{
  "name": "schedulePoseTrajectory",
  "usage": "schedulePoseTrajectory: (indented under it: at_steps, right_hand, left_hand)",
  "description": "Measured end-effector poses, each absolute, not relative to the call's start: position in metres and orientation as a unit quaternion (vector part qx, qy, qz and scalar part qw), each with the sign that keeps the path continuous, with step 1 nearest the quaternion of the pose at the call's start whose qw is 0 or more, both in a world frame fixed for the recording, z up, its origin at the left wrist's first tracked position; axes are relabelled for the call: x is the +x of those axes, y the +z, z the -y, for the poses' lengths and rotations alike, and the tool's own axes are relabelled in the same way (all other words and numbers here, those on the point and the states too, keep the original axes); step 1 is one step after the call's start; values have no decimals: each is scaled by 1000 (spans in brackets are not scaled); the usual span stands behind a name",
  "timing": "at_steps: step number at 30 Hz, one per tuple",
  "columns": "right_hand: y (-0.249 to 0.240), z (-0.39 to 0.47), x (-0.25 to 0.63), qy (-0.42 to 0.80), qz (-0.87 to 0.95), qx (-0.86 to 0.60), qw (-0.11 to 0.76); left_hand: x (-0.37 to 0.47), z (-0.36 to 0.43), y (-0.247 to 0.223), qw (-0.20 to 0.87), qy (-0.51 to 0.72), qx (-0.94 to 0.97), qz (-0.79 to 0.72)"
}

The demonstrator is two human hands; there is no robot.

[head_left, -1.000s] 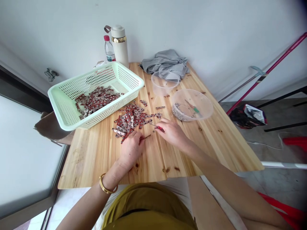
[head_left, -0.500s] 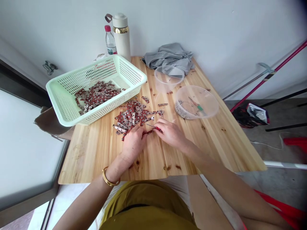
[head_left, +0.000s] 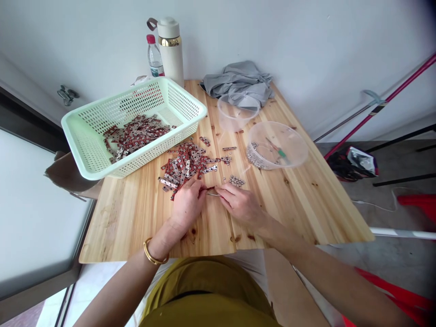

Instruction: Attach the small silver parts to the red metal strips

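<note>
My left hand (head_left: 188, 200) is closed, its fingertips pinching one end of a small reddish-brown strip (head_left: 211, 188). Close to the strip's other end, my right hand (head_left: 241, 203) is also closed, round a thin metal tool (head_left: 214, 195). The tool's tip points toward my left fingers; its handle is hidden in the hand. Behind my left hand spreads a pile of red and silver strips with holes (head_left: 187, 163). A cluster of small silver nut-like pieces (head_left: 236, 181) lies just beyond my right fingers.
A pale green basket (head_left: 134, 171) with more strips stands on the wooden table (head_left: 289, 213), back left. A clear tub (head_left: 299, 152) holds small metal parts and a green-handled tool; another clear tub (head_left: 226, 121) stands behind. Grey cloth (head_left: 238, 77), a flask (head_left: 172, 59) and a bottle (head_left: 155, 56) are at the back.
My right hand has shifted slightly down and right, uncovering the silver pieces. The tool has dropped from above the strip to its near side. My left hand stays almost in place.
</note>
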State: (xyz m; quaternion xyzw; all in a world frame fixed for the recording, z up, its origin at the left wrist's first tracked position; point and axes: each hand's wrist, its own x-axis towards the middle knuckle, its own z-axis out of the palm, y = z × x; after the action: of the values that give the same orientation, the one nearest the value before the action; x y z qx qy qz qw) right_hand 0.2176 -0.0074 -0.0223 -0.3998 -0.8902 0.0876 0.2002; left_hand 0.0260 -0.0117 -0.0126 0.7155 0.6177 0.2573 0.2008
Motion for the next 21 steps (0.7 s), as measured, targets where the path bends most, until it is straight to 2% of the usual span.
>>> schedulePoseTrajectory:
  at_steps: [3,7,10,16,21]
  right_hand:
    - [-16,-6,226,151,862,-426,230]
    - [-6,-30,234,119,816,-508,248]
    - [0,-36,228,126,824,-499,237]
    - [-1,-3,214,189,810,-492,257]
    - [-12,19,216,178,782,-545,245]
  left_hand:
    - [25,13,-14,198,262,716,-616]
    - [24,14,-16,201,266,717,-613]
    - [23,13,-16,205,267,717,-611]
    - [25,13,-12,197,260,718,-614]
    - [27,13,-10,188,241,717,-627]
